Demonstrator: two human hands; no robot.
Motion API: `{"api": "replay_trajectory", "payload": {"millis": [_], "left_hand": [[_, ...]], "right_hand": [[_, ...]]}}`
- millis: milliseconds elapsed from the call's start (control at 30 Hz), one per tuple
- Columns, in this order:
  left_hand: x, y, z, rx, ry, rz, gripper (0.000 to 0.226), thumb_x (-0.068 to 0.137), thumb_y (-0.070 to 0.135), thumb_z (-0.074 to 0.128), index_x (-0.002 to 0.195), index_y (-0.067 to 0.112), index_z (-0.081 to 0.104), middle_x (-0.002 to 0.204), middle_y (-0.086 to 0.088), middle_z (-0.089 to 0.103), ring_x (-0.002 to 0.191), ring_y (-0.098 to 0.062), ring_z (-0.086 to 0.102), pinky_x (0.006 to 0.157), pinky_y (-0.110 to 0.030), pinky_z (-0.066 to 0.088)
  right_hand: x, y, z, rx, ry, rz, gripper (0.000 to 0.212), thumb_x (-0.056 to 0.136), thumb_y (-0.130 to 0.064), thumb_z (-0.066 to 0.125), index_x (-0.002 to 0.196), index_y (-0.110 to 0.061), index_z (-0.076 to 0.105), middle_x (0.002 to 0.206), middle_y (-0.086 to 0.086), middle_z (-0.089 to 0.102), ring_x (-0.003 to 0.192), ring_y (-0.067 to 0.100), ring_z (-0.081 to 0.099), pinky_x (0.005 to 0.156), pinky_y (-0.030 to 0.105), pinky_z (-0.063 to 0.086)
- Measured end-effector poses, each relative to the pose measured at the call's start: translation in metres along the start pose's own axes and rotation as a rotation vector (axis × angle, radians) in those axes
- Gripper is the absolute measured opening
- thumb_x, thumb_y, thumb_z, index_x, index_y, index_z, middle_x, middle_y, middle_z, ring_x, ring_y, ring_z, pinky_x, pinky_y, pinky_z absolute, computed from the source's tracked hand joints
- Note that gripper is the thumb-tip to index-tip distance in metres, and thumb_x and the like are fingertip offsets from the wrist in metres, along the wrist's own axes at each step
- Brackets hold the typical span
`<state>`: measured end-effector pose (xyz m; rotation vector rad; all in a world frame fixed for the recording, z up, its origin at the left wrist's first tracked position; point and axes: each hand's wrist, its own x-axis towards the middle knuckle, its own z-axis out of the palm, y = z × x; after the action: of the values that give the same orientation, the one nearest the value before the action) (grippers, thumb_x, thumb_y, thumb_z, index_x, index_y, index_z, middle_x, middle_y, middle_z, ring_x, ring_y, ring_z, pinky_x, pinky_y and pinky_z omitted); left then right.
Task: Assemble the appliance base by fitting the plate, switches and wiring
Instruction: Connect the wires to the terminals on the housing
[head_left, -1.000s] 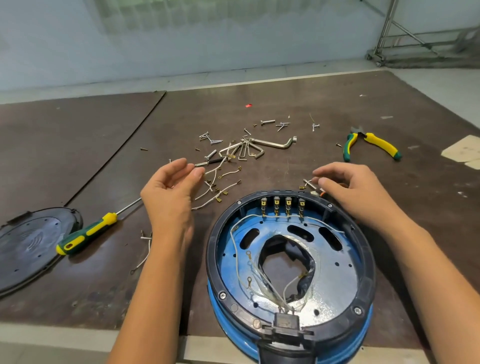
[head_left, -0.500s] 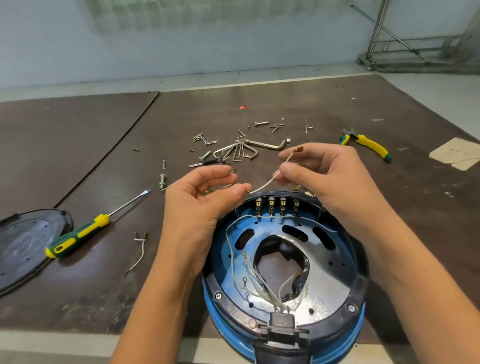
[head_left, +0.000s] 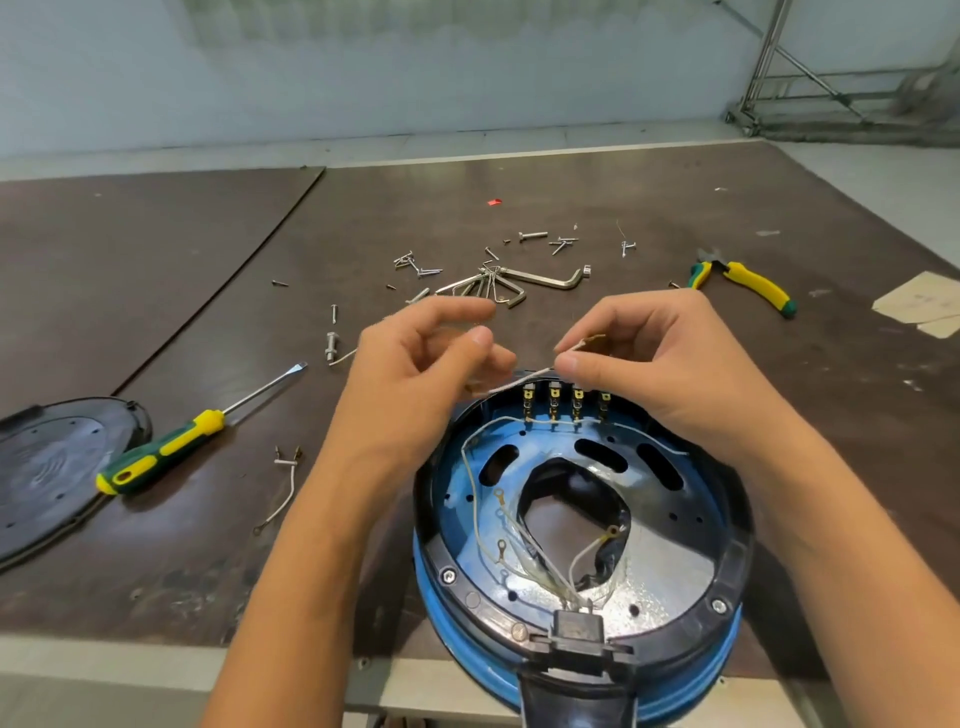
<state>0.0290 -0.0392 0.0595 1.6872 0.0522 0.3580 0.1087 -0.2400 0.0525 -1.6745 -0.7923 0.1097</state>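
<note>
The round blue appliance base (head_left: 670, 571) with a black rim lies open side up at the table's front edge. A row of brass switch terminals (head_left: 566, 402) lines its far wall, and white wires (head_left: 524, 551) loop inside. My left hand (head_left: 415, 384) and my right hand (head_left: 660, 364) hover over the far rim. Between them runs a short white wire (head_left: 524, 381); each hand pinches one end with thumb and fingertips. A brass terminal shows at the right-hand end.
A green and yellow screwdriver (head_left: 171, 447) and a black round plate (head_left: 47, 467) lie at the left. Loose screws (head_left: 535, 236) and hex keys (head_left: 524, 283) are scattered behind my hands. Yellow pliers (head_left: 748, 280) lie far right. A spare wire (head_left: 283, 493) lies near the screwdriver.
Both hands left the table, each end of a short wire pinched, and came together above the base's far rim. In the last half second they lowered slightly and drew the wire straighter.
</note>
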Motion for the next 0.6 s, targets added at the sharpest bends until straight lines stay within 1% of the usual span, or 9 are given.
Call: {"api": "replay_trajectory", "payload": {"millis": [67,133,200,233,300,333,367,500,600], "left_hand": [[0.002,0.0,0.003,0.378,-0.112,0.073,0.018,0.097,0.017,0.061,0.113,0.018,0.07,0.085,0.003,0.077,0.083,-0.006,0.073,0.08,-0.023,0.057],[0.001,0.001,0.01,0.614,-0.232,0.091,0.018,0.1,0.026,0.056,0.106,0.022,0.073,0.079,0.008,0.075,0.074,0.001,0.07,0.076,-0.025,0.057],[0.001,0.0,0.015,0.631,-0.271,0.063,0.024,0.103,0.027,0.052,0.1,0.019,0.075,0.073,0.008,0.073,0.064,-0.003,0.068,0.069,-0.029,0.057],[0.001,0.0,0.015,0.628,-0.262,0.056,0.025,0.103,0.025,0.052,0.099,0.019,0.076,0.072,0.008,0.073,0.062,-0.003,0.067,0.068,-0.027,0.056],[0.002,-0.001,0.014,0.597,-0.201,0.044,0.021,0.1,0.021,0.056,0.102,0.022,0.077,0.073,0.009,0.073,0.062,0.002,0.065,0.066,-0.019,0.054],[0.002,-0.003,0.014,0.556,-0.154,0.031,0.02,0.099,0.018,0.059,0.103,0.023,0.078,0.072,0.008,0.073,0.061,0.004,0.064,0.065,-0.015,0.052],[0.003,-0.004,0.014,0.519,-0.101,0.02,0.019,0.098,0.017,0.06,0.103,0.022,0.078,0.072,0.008,0.073,0.06,0.004,0.063,0.064,-0.014,0.052],[0.002,-0.006,0.017,0.458,0.025,0.038,0.016,0.095,0.011,0.063,0.1,0.019,0.076,0.075,0.008,0.074,0.068,-0.002,0.07,0.076,-0.027,0.059],[0.002,-0.006,0.017,0.436,0.034,0.05,0.015,0.092,0.009,0.066,0.097,0.018,0.077,0.075,0.007,0.075,0.07,-0.001,0.071,0.077,-0.028,0.06]], "right_hand": [[0.0,0.001,0.003,0.02,-0.027,-0.025,0.007,0.082,-0.005,0.079,0.088,-0.007,0.076,0.08,0.008,0.075,0.073,0.014,0.07,0.07,0.023,0.056],[0.0,0.002,0.005,-0.009,-0.017,-0.051,0.008,0.082,-0.004,0.079,0.088,-0.007,0.075,0.081,0.008,0.076,0.074,0.017,0.071,0.071,0.025,0.057],[0.001,0.004,0.006,-0.089,0.014,-0.059,0.008,0.082,-0.005,0.08,0.086,-0.01,0.075,0.079,0.006,0.075,0.074,0.02,0.071,0.07,0.03,0.057],[0.001,0.005,0.007,-0.145,0.024,-0.06,0.008,0.082,-0.006,0.08,0.085,-0.012,0.075,0.078,0.004,0.074,0.072,0.02,0.07,0.068,0.032,0.057],[0.001,0.006,0.008,-0.284,0.037,-0.078,0.008,0.083,-0.011,0.08,0.084,-0.018,0.076,0.075,-0.002,0.072,0.067,0.013,0.066,0.062,0.028,0.053],[0.0,0.006,0.008,-0.359,0.047,-0.093,0.008,0.083,-0.014,0.08,0.083,-0.021,0.076,0.076,-0.005,0.071,0.068,0.008,0.064,0.062,0.025,0.05],[0.0,0.005,0.009,-0.421,0.06,-0.107,0.007,0.082,-0.016,0.08,0.083,-0.023,0.077,0.078,-0.006,0.07,0.071,0.009,0.063,0.063,0.023,0.048],[0.0,0.004,0.009,-0.473,0.084,-0.116,0.007,0.084,-0.019,0.079,0.089,-0.024,0.078,0.081,-0.006,0.067,0.073,0.011,0.061,0.065,0.014,0.042],[0.0,0.005,0.007,-0.467,0.069,-0.109,0.01,0.085,-0.016,0.078,0.09,-0.024,0.079,0.077,-0.009,0.068,0.068,0.007,0.06,0.065,0.014,0.042]]}}
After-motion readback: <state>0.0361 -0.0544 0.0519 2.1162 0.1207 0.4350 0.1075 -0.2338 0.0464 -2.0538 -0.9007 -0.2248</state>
